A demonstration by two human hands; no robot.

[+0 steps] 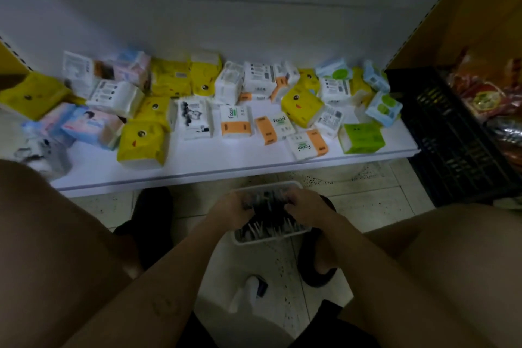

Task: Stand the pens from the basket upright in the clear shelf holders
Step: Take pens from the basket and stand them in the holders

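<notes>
Down on the floor tiles, in the head view, the white basket (265, 241) sits beneath both hands. The left hand (229, 210) and right hand (305, 207) curl their fingers round a dark bunch of pens (264, 229) between them, and more lie loose nearer the wrists. The pens are probably light, stiff and slick — best pinched mid-barrel, a few at a time. No clear holders are in view.

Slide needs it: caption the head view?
Crouched: left hand and right hand among pens in floor basket; tissue packs on shelf.
</notes>
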